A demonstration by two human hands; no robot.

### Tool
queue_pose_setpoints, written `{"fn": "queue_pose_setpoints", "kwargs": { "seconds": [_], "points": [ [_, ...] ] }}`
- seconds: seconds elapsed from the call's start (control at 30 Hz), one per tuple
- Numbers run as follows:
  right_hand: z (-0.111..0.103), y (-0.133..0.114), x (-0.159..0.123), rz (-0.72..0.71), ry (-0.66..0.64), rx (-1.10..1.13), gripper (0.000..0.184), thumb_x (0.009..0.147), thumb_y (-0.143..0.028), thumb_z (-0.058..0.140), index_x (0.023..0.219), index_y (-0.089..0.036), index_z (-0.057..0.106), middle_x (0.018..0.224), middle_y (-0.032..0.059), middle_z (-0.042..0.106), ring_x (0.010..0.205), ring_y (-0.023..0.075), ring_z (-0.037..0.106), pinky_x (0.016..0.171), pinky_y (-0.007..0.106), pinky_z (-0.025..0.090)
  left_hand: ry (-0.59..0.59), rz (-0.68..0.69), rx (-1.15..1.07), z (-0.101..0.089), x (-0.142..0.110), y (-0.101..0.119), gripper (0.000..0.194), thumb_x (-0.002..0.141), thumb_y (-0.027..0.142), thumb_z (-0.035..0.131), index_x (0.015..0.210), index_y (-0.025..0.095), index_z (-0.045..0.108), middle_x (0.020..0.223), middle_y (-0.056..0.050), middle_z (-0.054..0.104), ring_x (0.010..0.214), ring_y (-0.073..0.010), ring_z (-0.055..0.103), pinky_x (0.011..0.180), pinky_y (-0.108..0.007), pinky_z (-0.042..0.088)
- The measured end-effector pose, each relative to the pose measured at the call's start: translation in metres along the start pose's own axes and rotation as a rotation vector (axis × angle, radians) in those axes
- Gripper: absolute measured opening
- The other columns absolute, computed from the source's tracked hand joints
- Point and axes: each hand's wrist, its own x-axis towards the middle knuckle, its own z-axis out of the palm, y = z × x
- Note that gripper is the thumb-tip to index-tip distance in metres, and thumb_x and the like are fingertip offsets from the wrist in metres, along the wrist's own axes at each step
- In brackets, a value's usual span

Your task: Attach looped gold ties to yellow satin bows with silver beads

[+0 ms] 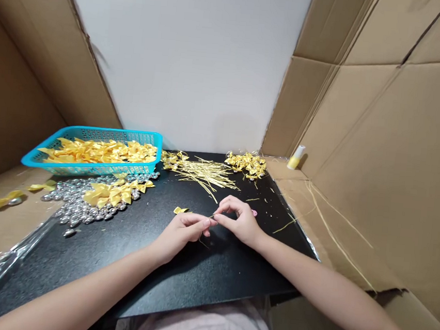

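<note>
Over the black tabletop my left hand (184,231) and my right hand (238,221) meet, fingertips close together. Both pinch a thin gold tie (212,216), and a thin strand hangs below the left fingers. Whether anything else sits between the fingertips is hidden. Just behind my left hand lies a yellow ribbon bow (180,210). A small pink object (254,213) peeks out past my right hand, too covered to name. Farther back is a pile of gold ties (205,174).
A blue basket (29,159) of yellow bows stands at back left, with silver beads (79,211) and loose bows before it. Bows with beads (246,164) are heaped at back right, near a white-and-yellow roll (296,157). Cardboard walls (392,150) flank the table (146,282).
</note>
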Motion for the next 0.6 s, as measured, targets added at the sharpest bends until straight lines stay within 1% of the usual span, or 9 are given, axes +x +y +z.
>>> {"fn": "queue_pose_setpoints", "kwargs": {
  "seconds": [0.17,0.27,0.33,0.4,0.5,0.6],
  "points": [
    [0.008,0.01,-0.005,-0.09,0.034,0.03,0.007,0.075,-0.016,0.066,0.069,-0.019,0.066,0.075,0.0006,0.06,0.073,0.0154,0.056,0.071,0.03,0.044,0.056,0.0,-0.124,0.002,0.006,-0.005,0.043,0.068,0.052,0.075,0.08,0.011,0.075,0.058,0.001,0.05,0.049,-0.0041,0.025,0.047,-0.021,0.017],
    [0.011,0.009,-0.007,-0.15,0.088,-0.029,0.011,0.073,-0.012,0.065,0.066,-0.02,0.064,0.071,0.0,0.059,0.072,0.0158,0.056,0.071,0.031,0.044,0.115,0.025,-0.122,0.005,0.006,-0.003,0.04,0.07,0.051,0.073,0.078,0.012,0.075,0.061,0.001,0.051,0.049,-0.0046,0.025,0.048,-0.022,0.019],
    [0.012,0.008,-0.008,-0.197,0.122,-0.103,0.013,0.073,-0.01,0.065,0.064,-0.02,0.063,0.07,-0.0001,0.058,0.071,0.0159,0.054,0.07,0.031,0.043,0.146,0.061,-0.043,0.006,0.004,0.001,0.035,0.073,0.049,0.071,0.073,0.014,0.075,0.065,0.0,0.056,0.05,-0.0057,0.03,0.049,-0.023,0.022],
    [0.011,0.006,-0.009,-0.24,0.138,-0.178,0.014,0.072,-0.009,0.064,0.064,-0.02,0.063,0.069,0.0001,0.058,0.071,0.016,0.052,0.068,0.03,0.042,0.165,0.114,0.077,0.008,0.002,0.003,0.032,0.076,0.046,0.069,0.071,0.015,0.075,0.069,-0.001,0.061,0.054,-0.0078,0.038,0.052,-0.023,0.027],
    [0.009,0.005,-0.011,-0.295,0.146,-0.268,0.013,0.073,-0.01,0.064,0.065,-0.021,0.064,0.071,0.0006,0.059,0.072,0.0166,0.052,0.068,0.031,0.041,0.194,0.185,0.23,0.008,0.002,0.004,0.026,0.077,0.041,0.069,0.078,0.017,0.077,0.071,-0.003,0.066,0.062,-0.0123,0.05,0.057,-0.023,0.035],
    [0.008,0.005,-0.012,-0.35,0.153,-0.327,0.011,0.073,-0.012,0.065,0.067,-0.021,0.065,0.071,0.0009,0.059,0.072,0.0169,0.052,0.068,0.033,0.04,0.226,0.201,0.298,0.006,0.003,-0.001,0.026,0.078,0.039,0.067,0.084,0.016,0.076,0.074,-0.004,0.068,0.061,-0.0129,0.052,0.056,-0.023,0.037]
  ]
}}
